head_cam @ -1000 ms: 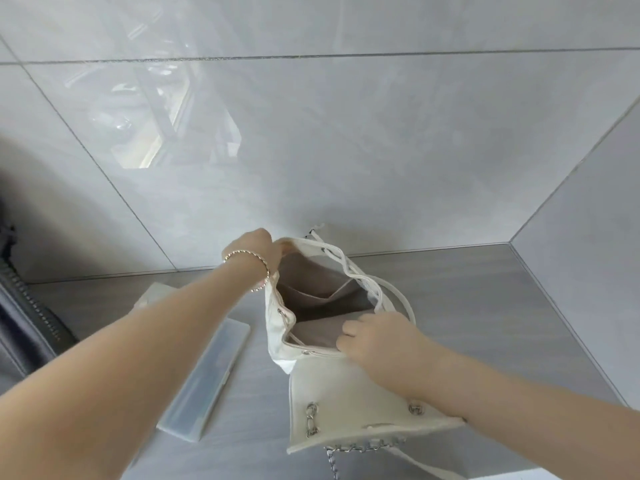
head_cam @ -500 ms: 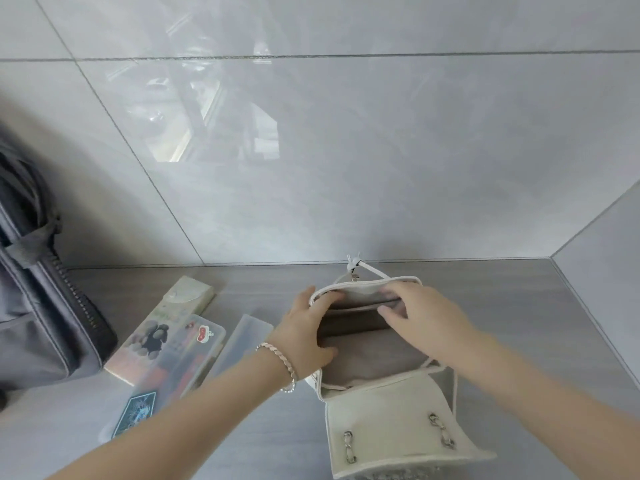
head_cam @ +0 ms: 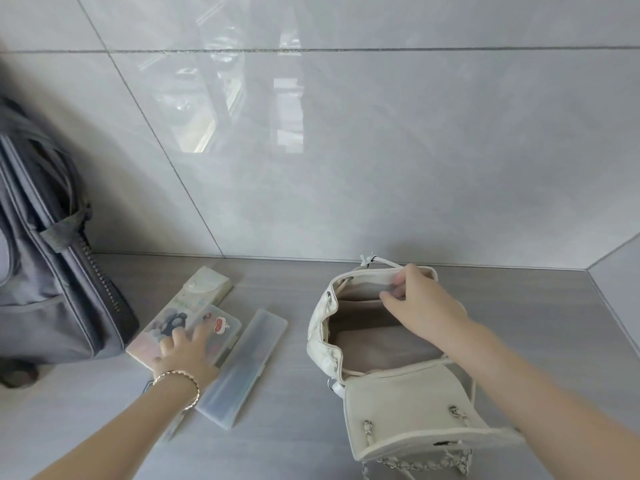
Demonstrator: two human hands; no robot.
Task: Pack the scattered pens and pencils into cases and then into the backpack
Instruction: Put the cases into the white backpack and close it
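A small white backpack [head_cam: 405, 407] lies on the grey counter with its mouth open and its flap folded toward me. My right hand [head_cam: 420, 303] pinches the far rim of the mouth and holds it open. To the left lie three pencil cases side by side: a cream one [head_cam: 204, 285], a clear one with stickers [head_cam: 221, 323] and a frosted clear one [head_cam: 249, 358]. My left hand [head_cam: 185, 351], a bracelet on its wrist, rests with fingers spread on the sticker case. No loose pens or pencils show.
A large dark grey bag [head_cam: 45, 271] stands against the tiled wall [head_cam: 346, 150] at the far left. The counter [head_cam: 294, 445] meets a side wall on the right. A chain strap [head_cam: 415, 464] trails from the white backpack's near end.
My left hand let go of the backpack's rim and moved left onto the sticker case. My right hand stays at the far rim. The view has swung left and down.
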